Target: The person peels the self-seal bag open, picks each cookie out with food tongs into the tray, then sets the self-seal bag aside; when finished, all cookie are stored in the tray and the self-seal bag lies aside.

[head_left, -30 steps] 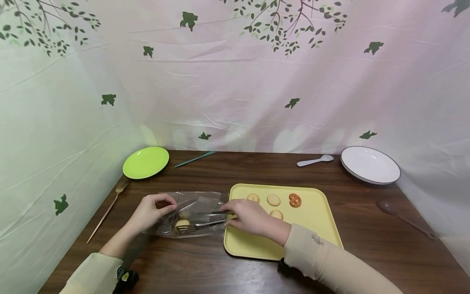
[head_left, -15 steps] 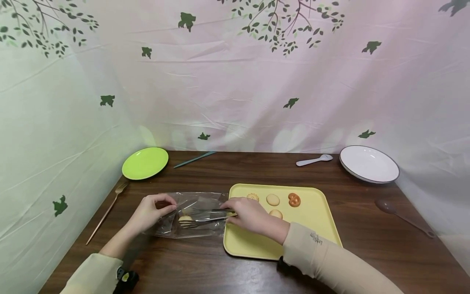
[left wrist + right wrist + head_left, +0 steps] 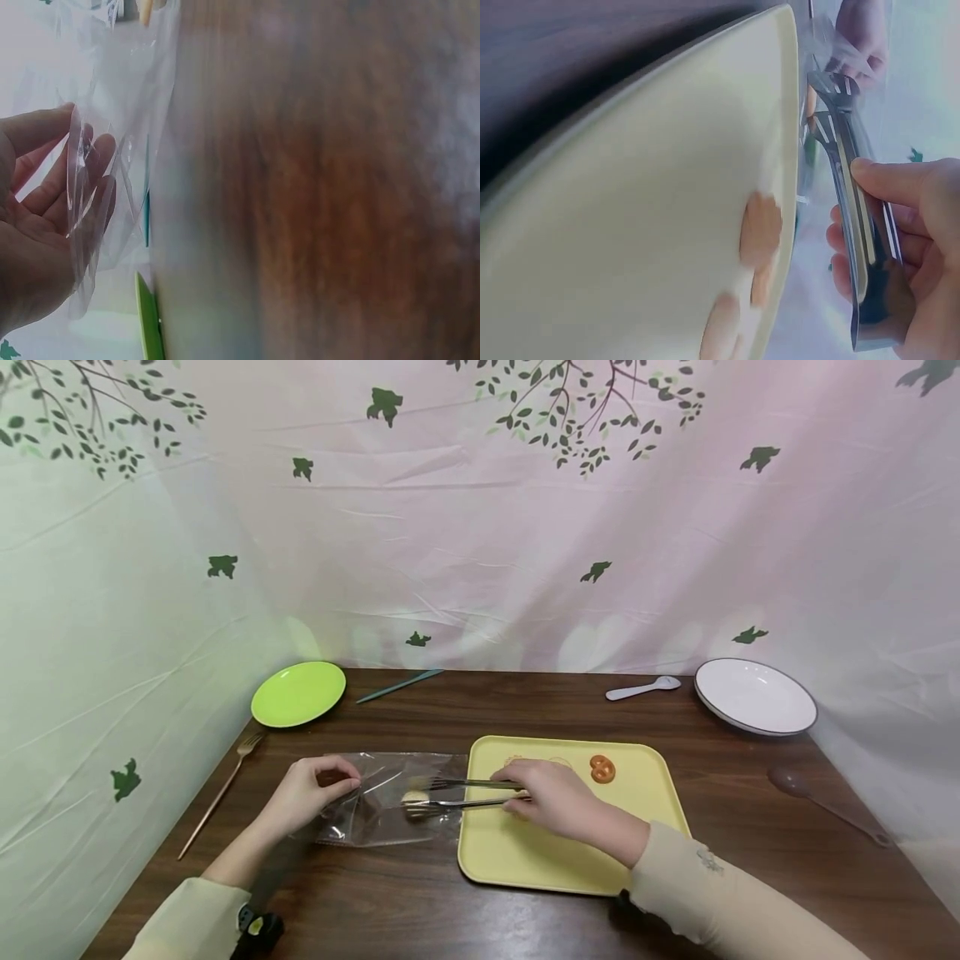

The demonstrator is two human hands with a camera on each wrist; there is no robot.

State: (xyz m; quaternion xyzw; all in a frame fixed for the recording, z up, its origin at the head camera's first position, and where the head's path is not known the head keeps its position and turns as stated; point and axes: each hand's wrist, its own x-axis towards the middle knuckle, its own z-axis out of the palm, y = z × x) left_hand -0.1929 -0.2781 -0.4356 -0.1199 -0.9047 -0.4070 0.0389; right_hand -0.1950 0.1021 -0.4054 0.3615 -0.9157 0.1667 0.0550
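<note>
My left hand [image 3: 309,795] pinches the edge of a clear plastic bag [image 3: 382,768] lying left of the tray; the left wrist view shows the film [image 3: 94,202] between thumb and fingers. In my right hand [image 3: 553,797] are metal tongs [image 3: 487,784], held over the yellow tray [image 3: 517,868] and reaching left to the bag. A round pale cookie [image 3: 414,799] is at their fork-like tips, over the bag area; whether the tips grip it I cannot tell. On the tray sits a pretzel-shaped cookie [image 3: 602,769]; other cookies [image 3: 761,229] are partly hidden by my right hand in the head view.
A green plate [image 3: 298,694] and a teal stick-like utensil [image 3: 399,686] stand at the back left, a copper fork [image 3: 222,793] at the left edge. A white spoon [image 3: 643,688], a white plate [image 3: 756,697] and a brownish ladle-like spoon [image 3: 825,807] are on the right.
My right hand and the tongs have moved right across the tray. The round cookie has shifted right along with the tips. My left hand stays on the bag.
</note>
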